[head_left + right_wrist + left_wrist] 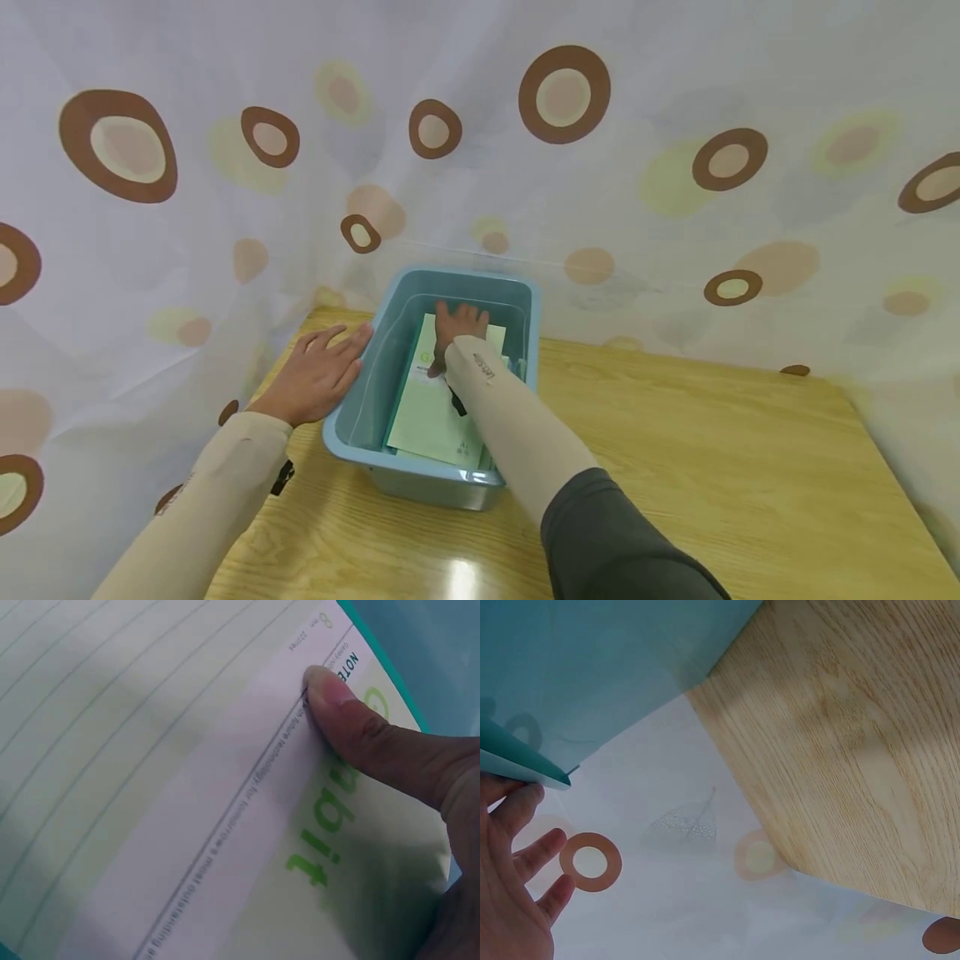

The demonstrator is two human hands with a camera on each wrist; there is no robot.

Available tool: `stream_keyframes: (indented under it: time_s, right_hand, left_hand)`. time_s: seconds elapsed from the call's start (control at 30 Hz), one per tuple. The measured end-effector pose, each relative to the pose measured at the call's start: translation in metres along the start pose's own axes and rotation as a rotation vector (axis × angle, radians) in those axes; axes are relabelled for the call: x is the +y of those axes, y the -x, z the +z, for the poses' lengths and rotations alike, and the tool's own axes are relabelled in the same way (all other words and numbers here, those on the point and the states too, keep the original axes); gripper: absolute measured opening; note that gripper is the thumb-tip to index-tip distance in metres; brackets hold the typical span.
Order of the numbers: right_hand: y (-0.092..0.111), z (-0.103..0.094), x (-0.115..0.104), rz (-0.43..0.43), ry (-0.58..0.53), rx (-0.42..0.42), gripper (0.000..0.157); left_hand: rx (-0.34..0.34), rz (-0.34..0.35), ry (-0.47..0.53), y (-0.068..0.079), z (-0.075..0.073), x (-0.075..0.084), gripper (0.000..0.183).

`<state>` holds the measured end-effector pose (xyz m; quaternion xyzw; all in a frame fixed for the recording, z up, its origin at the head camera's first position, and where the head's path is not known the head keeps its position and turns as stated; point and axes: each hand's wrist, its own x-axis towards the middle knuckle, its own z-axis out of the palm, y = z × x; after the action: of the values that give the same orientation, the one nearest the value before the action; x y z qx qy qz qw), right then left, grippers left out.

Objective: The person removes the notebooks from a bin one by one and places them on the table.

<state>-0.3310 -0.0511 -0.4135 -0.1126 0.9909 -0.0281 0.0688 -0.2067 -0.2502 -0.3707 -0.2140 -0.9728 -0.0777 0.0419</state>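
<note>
A pale green notebook with teal edges and green lettering lies in a blue plastic bin. My right hand is inside the bin, resting on the notebook's far part with fingers stretched toward the far wall. In the right wrist view the thumb lies flat on the printed cover; the other fingers are hidden there. On the bin's left rim, my left hand rests with its fingers spread. The left wrist view shows its fingertips touching the rim from below.
Beneath the notebook, another pale green edge and some clear, shiny material partly show. The bin stands on a wood-grain table, near its left and back edges. A white curtain with brown rings hangs behind and at the sides.
</note>
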Motion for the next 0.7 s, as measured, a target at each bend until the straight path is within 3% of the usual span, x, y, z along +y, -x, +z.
stream_keyframes:
  time_s: [0.4,0.7]
  right_hand:
    - [0.011,-0.030,0.014,-0.091,-0.008,0.013,0.105]
    - [0.027,-0.048,0.029,-0.191,-0.067,0.083,0.076]
  left_hand:
    - [-0.009,-0.002,0.002,0.000,-0.001,0.001,0.051]
    - [-0.018,-0.004,0.011,0.001,-0.004,0.004,0.051]
